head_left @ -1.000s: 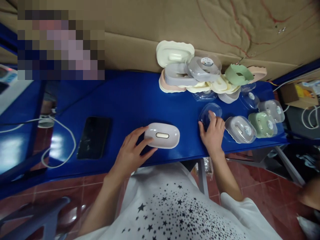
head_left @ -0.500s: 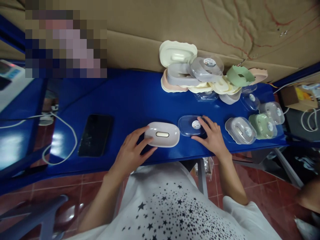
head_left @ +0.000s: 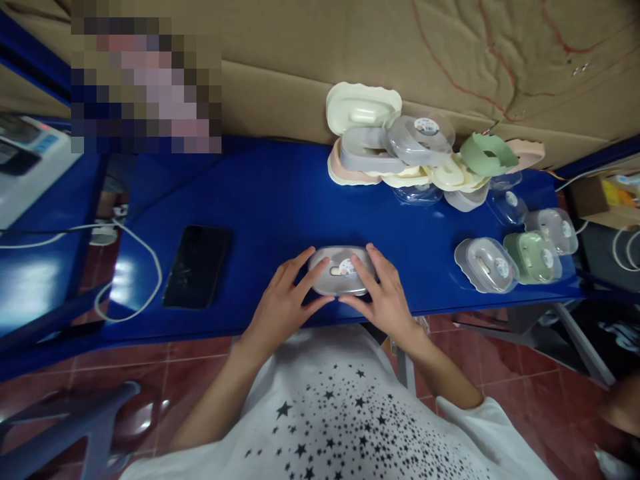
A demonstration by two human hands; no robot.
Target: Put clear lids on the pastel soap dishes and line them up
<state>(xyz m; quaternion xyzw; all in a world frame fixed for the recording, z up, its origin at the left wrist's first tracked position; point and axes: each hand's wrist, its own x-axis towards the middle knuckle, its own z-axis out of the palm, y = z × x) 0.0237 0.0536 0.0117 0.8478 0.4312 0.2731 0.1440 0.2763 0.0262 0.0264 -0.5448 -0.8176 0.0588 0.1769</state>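
A pale oval box (head_left: pixel 325 283) rests near the front edge of the blue table, with a clear lid (head_left: pixel 363 287) on top of it. The lid has a round white sticker. My left hand (head_left: pixel 285 297) grips the left end of the box and lid, its fingers on the top and rim and its thumb at the near side. My right hand (head_left: pixel 387 297) grips the right end in the same manner. Whether the lid is fully seated cannot be made out.
A black phone (head_left: pixel 197 267) and a white cable (head_left: pixel 157 267) lie to the left. Covered boxes (head_left: pixel 487 265) stand at the right. Several pastel parts and clear lids (head_left: pixel 373 150) are piled at the back. A person's arm (head_left: pixel 623 393) shows at the right edge.
The clear lid has moved left from the table onto the pale box, carried by my right hand. Both hands are now at the box. The view has shifted slightly.
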